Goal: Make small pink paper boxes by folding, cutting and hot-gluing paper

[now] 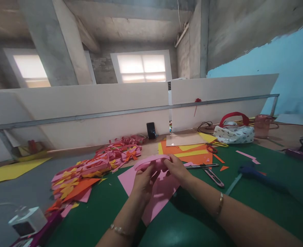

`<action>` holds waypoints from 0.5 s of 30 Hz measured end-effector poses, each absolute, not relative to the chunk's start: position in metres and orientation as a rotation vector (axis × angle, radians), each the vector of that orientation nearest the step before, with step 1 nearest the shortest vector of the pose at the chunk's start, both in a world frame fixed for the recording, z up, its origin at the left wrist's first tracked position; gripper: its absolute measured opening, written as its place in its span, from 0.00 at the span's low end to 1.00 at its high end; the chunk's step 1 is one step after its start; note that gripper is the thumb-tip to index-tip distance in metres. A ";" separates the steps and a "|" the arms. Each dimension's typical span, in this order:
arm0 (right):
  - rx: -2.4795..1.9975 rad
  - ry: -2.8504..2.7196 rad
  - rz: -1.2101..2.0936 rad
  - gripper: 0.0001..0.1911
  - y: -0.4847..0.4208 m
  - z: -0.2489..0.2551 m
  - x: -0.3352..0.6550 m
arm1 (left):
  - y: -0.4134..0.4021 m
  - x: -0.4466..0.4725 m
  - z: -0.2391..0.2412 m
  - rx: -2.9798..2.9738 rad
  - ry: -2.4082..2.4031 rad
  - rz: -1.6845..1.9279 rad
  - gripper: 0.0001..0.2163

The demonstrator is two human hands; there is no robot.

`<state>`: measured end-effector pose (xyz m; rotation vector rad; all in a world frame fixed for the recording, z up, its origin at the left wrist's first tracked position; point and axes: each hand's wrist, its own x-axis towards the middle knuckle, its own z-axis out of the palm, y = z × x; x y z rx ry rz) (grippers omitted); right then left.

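Pinching the curved pink paper strip (151, 159) with our left hand (143, 180) and right hand (178, 168), we hold its long axis crosswise above the flat pink paper sheet (164, 193).

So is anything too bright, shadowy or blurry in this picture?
In the head view, the bright four-paned window glares washed-out white; in the head view, the smooth green tabletop darkens beneath the bare right forearm; in the head view, the long blue handle at right looks smeared.
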<state>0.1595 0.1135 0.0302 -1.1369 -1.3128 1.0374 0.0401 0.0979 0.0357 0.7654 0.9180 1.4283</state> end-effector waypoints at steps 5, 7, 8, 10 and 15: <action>-1.186 -1.217 1.234 0.16 0.119 0.039 0.175 | 0.096 0.037 0.035 0.948 0.984 1.384 0.20; -1.187 -1.207 1.296 0.18 0.120 0.040 0.179 | 0.095 0.035 0.036 1.020 0.984 1.381 0.18; -1.182 -1.203 1.312 0.19 0.120 0.041 0.181 | 0.094 0.035 0.036 1.039 0.978 1.379 0.17; -1.157 -1.187 1.323 0.20 0.121 0.040 0.183 | 0.095 0.034 0.036 1.026 0.970 1.375 0.13; -0.971 -1.090 1.358 0.18 0.124 0.034 0.181 | 0.100 0.034 0.032 0.941 0.977 1.382 0.08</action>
